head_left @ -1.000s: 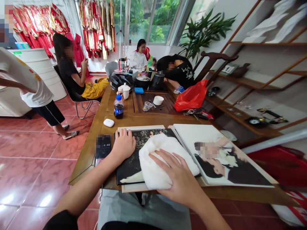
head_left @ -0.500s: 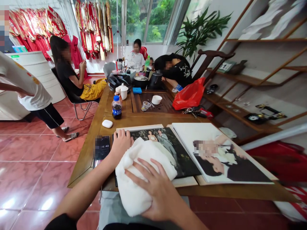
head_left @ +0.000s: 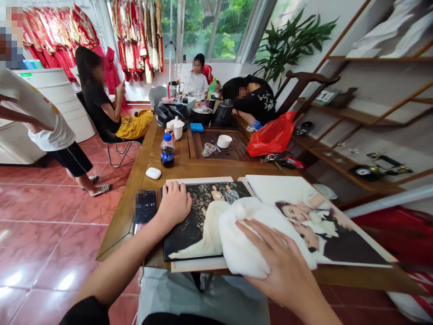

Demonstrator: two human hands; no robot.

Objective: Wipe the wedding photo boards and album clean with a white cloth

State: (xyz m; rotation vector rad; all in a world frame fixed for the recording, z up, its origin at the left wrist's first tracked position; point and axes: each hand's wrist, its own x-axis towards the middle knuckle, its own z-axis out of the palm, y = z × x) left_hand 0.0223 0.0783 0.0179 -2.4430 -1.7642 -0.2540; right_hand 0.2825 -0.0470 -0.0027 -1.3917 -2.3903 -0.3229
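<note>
The white cloth (head_left: 237,243) lies bunched on the right-hand part of the dark wedding photo panel (head_left: 209,225) and, in view, overlaps the near left corner of the second photo panel (head_left: 338,234). The right hand (head_left: 277,253) rests on the cloth, fingers spread. The left hand (head_left: 174,205) lies palm down at the dark panel's left edge, gripping nothing. Beside it on the wooden table (head_left: 209,167) are a smartphone (head_left: 145,210), a white case (head_left: 153,173) and a blue-capped bottle (head_left: 167,152)
</note>
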